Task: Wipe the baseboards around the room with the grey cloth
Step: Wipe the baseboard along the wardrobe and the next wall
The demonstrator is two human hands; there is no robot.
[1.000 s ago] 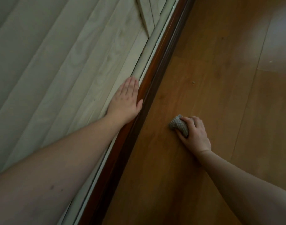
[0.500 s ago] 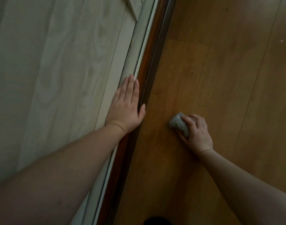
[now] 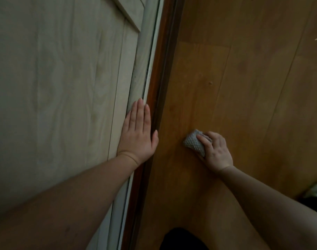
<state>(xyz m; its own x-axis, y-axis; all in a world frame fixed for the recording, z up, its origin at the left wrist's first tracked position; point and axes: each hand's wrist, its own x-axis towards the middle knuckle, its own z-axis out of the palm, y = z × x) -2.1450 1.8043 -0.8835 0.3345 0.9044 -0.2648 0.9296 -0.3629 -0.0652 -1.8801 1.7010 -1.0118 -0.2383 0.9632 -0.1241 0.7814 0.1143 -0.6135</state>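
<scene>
My right hand (image 3: 214, 151) grips the bunched grey cloth (image 3: 193, 143) and holds it down on the wooden floor, a short way right of the dark brown baseboard (image 3: 158, 74). The cloth does not touch the baseboard. My left hand (image 3: 138, 134) lies flat with straight fingers against the pale wood-grain panel, its thumb at the baseboard's top edge. The baseboard runs as a narrow strip from the top middle down to the bottom left of centre.
The pale panelled wall or door (image 3: 64, 87) fills the left half, with a grey metal strip (image 3: 145, 56) beside the baseboard. Brown floorboards (image 3: 253, 87) spread to the right. Something dark sits at the bottom edge (image 3: 183, 239) and another dark object at the right edge (image 3: 316, 193).
The view has swung so the baseboard now runs nearly vertical. Both hands keep about the same places, left flat on the panel, right on the cloth on the floor.
</scene>
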